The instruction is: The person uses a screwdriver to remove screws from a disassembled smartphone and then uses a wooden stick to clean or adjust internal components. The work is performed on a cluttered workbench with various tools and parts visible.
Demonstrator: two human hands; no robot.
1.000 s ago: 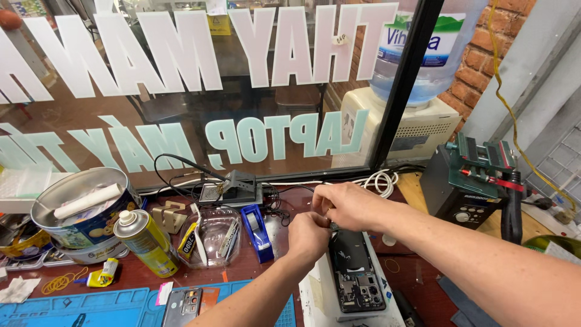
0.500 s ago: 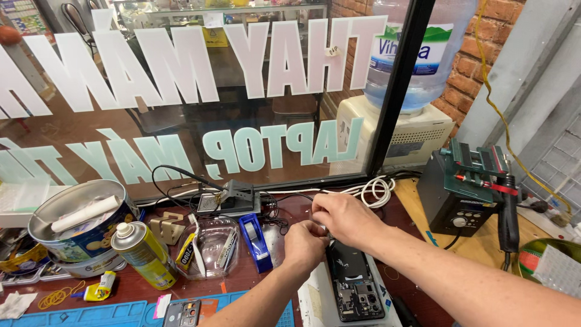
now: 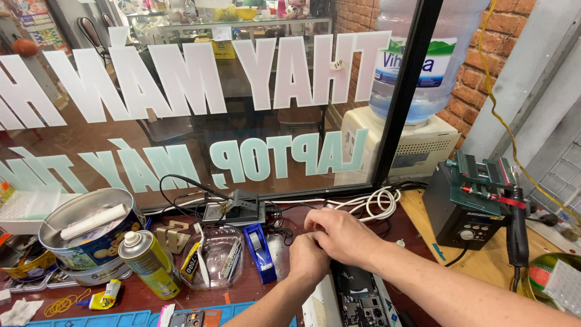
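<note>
My left hand (image 3: 307,261) and my right hand (image 3: 340,233) are pressed together above the middle of the bench, fingers curled inward. The right hand lies partly over the left. Whatever is between the fingertips is hidden. Just below the hands lies an opened phone (image 3: 362,300) with its circuit board showing, resting on a white box (image 3: 318,307). A blue tape dispenser (image 3: 260,251) stands close to the left of my left hand.
Left of the hands are a clear plastic bowl of small tools (image 3: 218,259), a yellow spray can (image 3: 148,263) and a round blue tin (image 3: 91,233). A coiled white cable (image 3: 375,200) lies behind. A black rework station (image 3: 469,203) stands right. A glass pane (image 3: 181,121) closes the back.
Both hands stay joined over the opened phone. The right hand has slid a little further over the left, and the view has shifted slightly.
</note>
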